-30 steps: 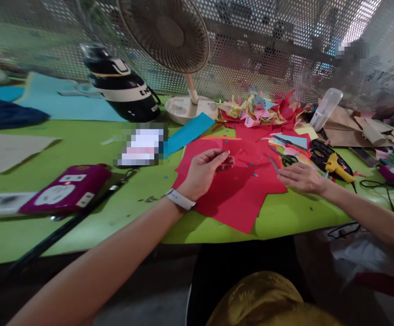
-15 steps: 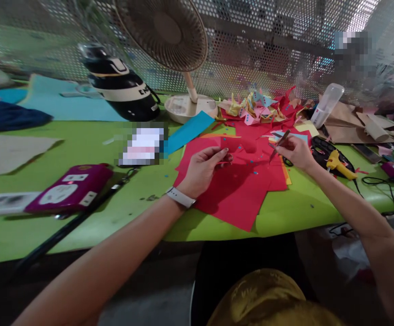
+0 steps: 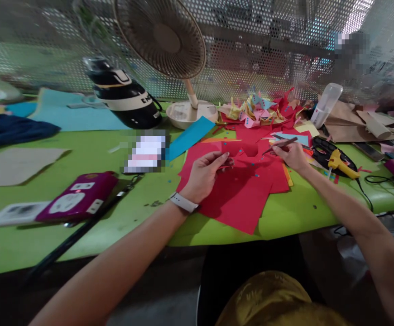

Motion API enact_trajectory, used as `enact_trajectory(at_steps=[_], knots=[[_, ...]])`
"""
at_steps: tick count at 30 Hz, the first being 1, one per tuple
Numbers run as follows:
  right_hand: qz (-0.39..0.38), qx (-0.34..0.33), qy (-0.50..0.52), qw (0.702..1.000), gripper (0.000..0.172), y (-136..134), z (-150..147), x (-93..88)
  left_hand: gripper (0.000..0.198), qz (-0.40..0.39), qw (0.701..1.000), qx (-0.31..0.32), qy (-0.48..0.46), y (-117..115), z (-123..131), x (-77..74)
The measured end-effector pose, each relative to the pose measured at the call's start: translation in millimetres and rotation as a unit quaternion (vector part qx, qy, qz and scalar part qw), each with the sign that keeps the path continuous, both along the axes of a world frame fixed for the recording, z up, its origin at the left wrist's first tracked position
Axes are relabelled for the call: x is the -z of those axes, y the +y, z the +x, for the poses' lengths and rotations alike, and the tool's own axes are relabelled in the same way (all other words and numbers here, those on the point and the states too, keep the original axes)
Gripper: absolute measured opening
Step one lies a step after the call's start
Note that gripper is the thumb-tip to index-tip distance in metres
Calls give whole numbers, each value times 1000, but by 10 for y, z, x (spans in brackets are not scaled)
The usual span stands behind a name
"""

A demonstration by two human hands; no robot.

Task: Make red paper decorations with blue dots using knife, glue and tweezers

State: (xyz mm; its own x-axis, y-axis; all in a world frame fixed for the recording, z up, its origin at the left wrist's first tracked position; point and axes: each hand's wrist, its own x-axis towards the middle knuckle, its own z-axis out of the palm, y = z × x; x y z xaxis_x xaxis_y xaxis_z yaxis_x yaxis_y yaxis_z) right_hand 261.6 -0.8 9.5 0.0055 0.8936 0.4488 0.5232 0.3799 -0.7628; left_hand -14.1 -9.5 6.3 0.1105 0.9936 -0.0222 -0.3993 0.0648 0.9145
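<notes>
My left hand (image 3: 204, 174) rests on a spread of red paper sheets (image 3: 239, 192) on the green table (image 3: 108, 213), its fingers pinched on a small red paper piece (image 3: 229, 163). A white watch band (image 3: 182, 202) is on that wrist. My right hand (image 3: 294, 155) is closed on a thin dark tool, probably tweezers (image 3: 280, 145), whose tip points left over the red paper. Small blue dots lie scattered on the red sheets.
A desk fan (image 3: 165, 38) stands at the back before a perforated metal screen. A black helmet (image 3: 124, 95), a blue paper strip (image 3: 188, 136), a heap of folded paper shapes (image 3: 258, 108), a yellow glue gun (image 3: 341, 164), a plastic bottle (image 3: 326, 105) and a magenta power strip (image 3: 76, 199) surround the work.
My right hand lifted the thin tool from the table near the scissors and carried it up and left over the red paper. My left hand kept its pinch in place.
</notes>
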Motion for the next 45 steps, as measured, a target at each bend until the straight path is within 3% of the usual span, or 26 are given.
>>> enact_trajectory(at_steps=[4,14,45], knots=[[15,3,-20,1000,25,-43,-22,117,31,6,1000,7,5,3,0,14],[26,-4,-33,999,26,-17,9,168,29,9,1000,10,3,-2,-8,21],[20,-43,-59,997,25,-87,-48,123,31,17,999,16,48,-5,-13,31]])
